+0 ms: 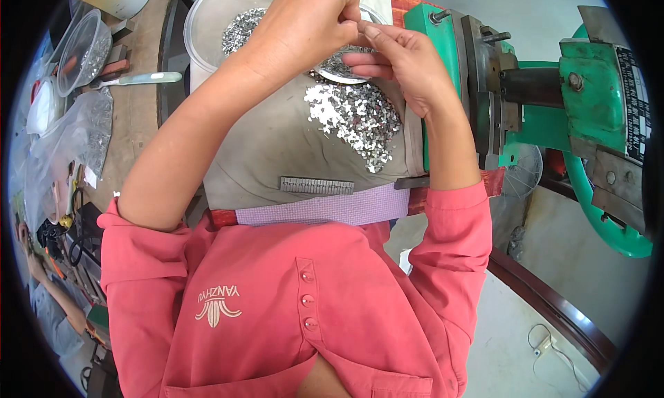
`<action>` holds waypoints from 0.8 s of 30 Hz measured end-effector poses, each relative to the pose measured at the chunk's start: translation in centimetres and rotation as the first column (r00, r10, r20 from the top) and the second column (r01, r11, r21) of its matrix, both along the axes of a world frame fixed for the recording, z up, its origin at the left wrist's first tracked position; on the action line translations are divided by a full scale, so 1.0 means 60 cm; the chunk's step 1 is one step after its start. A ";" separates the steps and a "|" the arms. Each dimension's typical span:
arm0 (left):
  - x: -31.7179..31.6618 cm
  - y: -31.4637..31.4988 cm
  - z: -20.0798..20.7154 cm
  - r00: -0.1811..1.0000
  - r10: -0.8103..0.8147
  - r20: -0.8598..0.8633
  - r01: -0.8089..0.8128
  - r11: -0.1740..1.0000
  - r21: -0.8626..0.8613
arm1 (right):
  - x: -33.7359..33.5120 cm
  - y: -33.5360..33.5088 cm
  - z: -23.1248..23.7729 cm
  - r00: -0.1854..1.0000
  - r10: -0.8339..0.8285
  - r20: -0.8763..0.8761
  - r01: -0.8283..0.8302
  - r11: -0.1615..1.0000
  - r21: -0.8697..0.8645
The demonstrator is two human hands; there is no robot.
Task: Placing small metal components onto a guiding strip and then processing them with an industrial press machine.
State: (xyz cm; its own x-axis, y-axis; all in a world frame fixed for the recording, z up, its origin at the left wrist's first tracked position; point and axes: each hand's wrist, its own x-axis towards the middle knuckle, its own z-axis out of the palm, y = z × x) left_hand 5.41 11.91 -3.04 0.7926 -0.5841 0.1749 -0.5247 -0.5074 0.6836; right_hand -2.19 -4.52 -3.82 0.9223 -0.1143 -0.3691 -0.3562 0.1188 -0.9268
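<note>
Above a small white bowl [356, 80] of shiny metal bits, my two hands meet fingertip to fingertip. My left hand [308, 24] is closed in a pinch; whatever it holds is hidden or too small to name. Thumb and forefinger of my right hand [409, 60] pinch together at the same spot, its other fingers stretched out over the bowl. Just below lies a loose pile of small silvery pieces [349, 118] on the grey-brown cloth [256, 139]. A clear round tub [193, 35] with more silvery bits stands beyond my left forearm.
A slotted dark metal strip [317, 185] lies near the cloth's front edge, by a lilac woven mat [332, 206]. To the right stands a green machine [588, 87]. A wooden bench [142, 111] at left holds a handled tool [142, 78] and plastic bags. Another person's arm [62, 301] shows far left.
</note>
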 end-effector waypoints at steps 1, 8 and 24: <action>-0.001 0.001 -0.001 1.000 0.000 -0.003 0.000 1.000 0.001 | -0.003 0.006 0.004 1.000 -0.010 0.001 0.011 0.994 -0.108; -0.011 0.000 0.010 0.970 0.013 -0.243 -0.075 0.965 -0.251 | -0.002 0.021 -0.004 0.986 -0.138 0.091 0.131 0.988 0.083; -0.034 0.039 -0.008 0.972 -0.085 0.221 0.102 0.993 -0.066 | -0.014 0.032 -0.017 0.949 -0.223 0.223 0.258 0.955 -0.145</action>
